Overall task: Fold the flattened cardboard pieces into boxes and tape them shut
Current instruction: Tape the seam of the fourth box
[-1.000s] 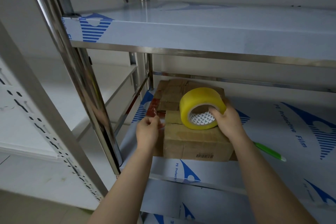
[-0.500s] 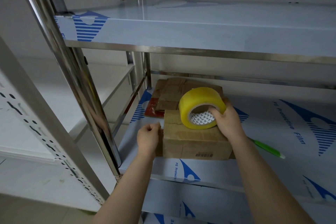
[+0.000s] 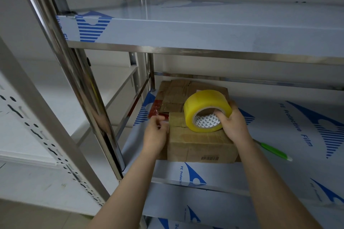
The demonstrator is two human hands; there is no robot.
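Cardboard box (image 3: 201,145): folded up, barcode on its front face, sitting on the film-covered steel shelf (image 3: 290,124) near the front left corner.

Tape roll (image 3: 207,110): yellow, standing tilted on edge on the box top, core facing the camera.

Right hand (image 3: 235,126): grips the roll, one digit hooked into the core, the others wrapped round the outer right side.

Left hand (image 3: 155,135): fingers curled, thumb and fingertips pressed together at the box's upper left edge. The hand is blurred, so whether it pinches a tape end cannot be told.

Flattened cardboard (image 3: 178,92): stacked flat just behind the box, with a red patch (image 3: 156,109) at its left edge.

Green pen (image 3: 273,149): lying on the shelf right of the box, partly hidden by the right forearm.
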